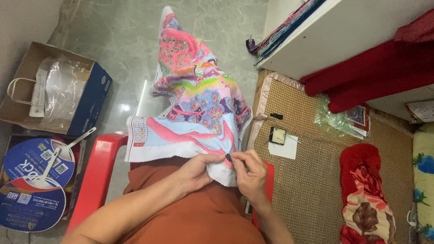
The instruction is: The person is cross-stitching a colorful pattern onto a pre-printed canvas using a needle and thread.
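Note:
A large cross-stitch cloth (199,99), bright pink, green and blue, drapes from my lap out over the floor. My left hand (199,171) pinches its white near edge from below. My right hand (249,174) meets it at the same spot, fingertips closed on a small dark bit at the cloth's edge, apparently a needle or thread; it is too small to tell which. Both hands touch the cloth over my orange-clothed lap (199,217).
I sit on a red plastic chair (92,176). Left: an open cardboard box with plastic bags (54,90) and two round hand fans (31,180). Right: a woven mat (312,171) with a paper and small dark square (280,138), a red floral cushion (364,199), a white shelf with thread skeins (280,34).

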